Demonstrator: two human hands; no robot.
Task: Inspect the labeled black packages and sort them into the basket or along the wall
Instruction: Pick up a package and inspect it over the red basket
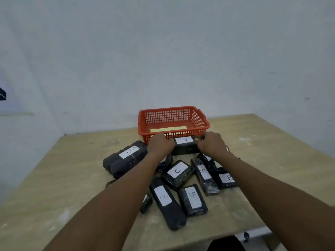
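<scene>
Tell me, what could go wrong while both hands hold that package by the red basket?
The package marked A, held between the left hand and right hand, sits close to the red basket, so lifting it might bump the rim. The forearms hang over the pile; the package marked C might get knocked.

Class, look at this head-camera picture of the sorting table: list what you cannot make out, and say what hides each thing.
- Ends of the package labelled A: covered by the left hand and right hand, head view.
- Fingertips of both hands: hidden behind the knuckles.
- Small package near the left forearm: its label mostly hidden.
- Red basket floor: near wall hides part.
- Dark shape: cut by left edge.
</scene>
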